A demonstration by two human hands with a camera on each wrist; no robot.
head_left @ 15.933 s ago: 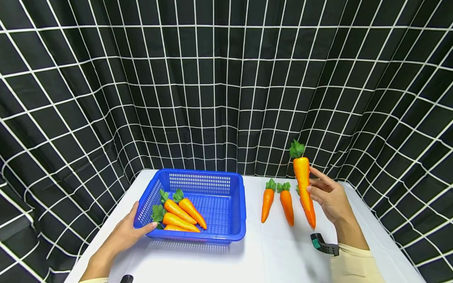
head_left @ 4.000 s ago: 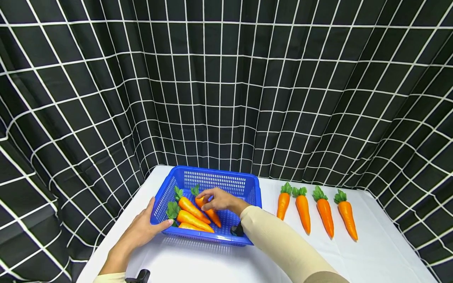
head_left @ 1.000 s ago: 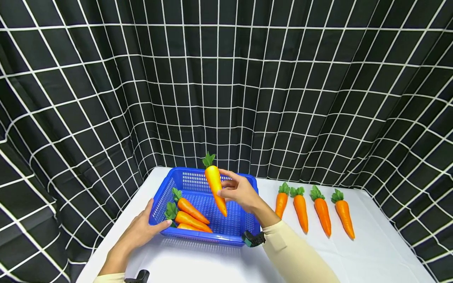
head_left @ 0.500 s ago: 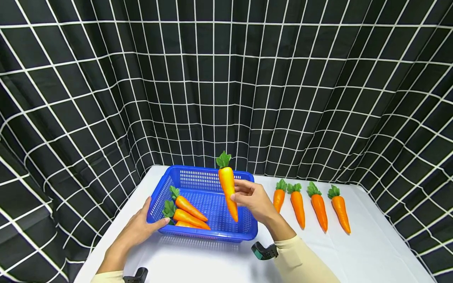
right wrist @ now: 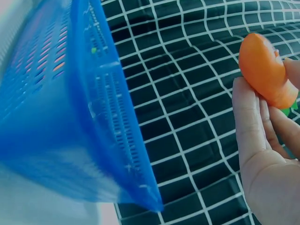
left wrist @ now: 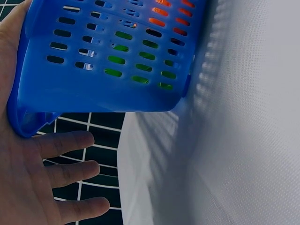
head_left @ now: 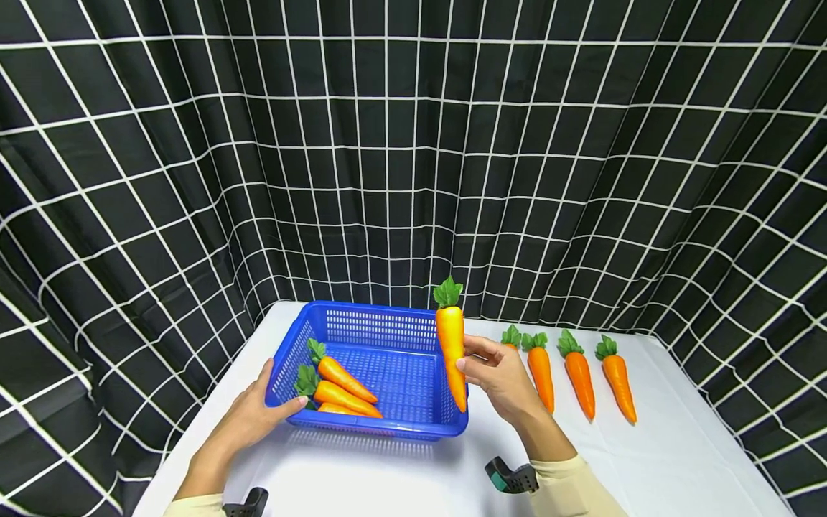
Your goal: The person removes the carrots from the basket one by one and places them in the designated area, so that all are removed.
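Note:
My right hand (head_left: 504,377) pinches an orange carrot (head_left: 451,352) with a leafy green top. The carrot is upright, leaves uppermost, in front of the right end of a blue plastic basket (head_left: 381,429). In the right wrist view, thumb and fingers hold the carrot (right wrist: 262,70) beside the basket wall (right wrist: 89,117). My left hand (head_left: 248,416) rests at the basket's left front corner, thumb on the rim. The left wrist view shows its fingers (left wrist: 70,173) straight and spread. Inside the basket, at the left, lie a carrot (head_left: 345,377), a second carrot (head_left: 345,398) and a partly hidden third.
Right of the basket, several carrots lie in a row on the white table (head_left: 413,481), including one carrot (head_left: 580,384) and the rightmost carrot (head_left: 619,388). My right hand partly covers the leftmost. A black curtain (head_left: 362,143) with white grid lines encloses the back and sides.
My right hand has taken a carrot from the basket, lifted it and carried it right to the basket's right end. Earlier, another carrot joined the row. My left hand stays at the basket corner.

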